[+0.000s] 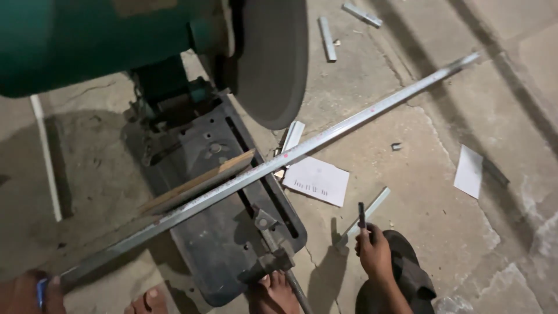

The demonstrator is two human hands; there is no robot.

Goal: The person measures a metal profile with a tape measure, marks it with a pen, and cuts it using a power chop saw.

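A green chop saw [104, 40] with its round abrasive disc [273, 58] raised stood on a dark steel base [226, 232] on the concrete floor [442, 203], and across that base, under the disc and against a wooden strip [200, 181], lay a long grey metal bar [302, 150] running from lower left to upper right. The left hand [26, 293], at the frame's bottom-left corner, was at the bar's near end, its fingers mostly out of view so I cannot tell their hold. The right hand [375, 253], fingers curled, held a small dark marker [361, 215] upright near 2 sheets of paper [317, 180] and short cut offcuts [328, 38].
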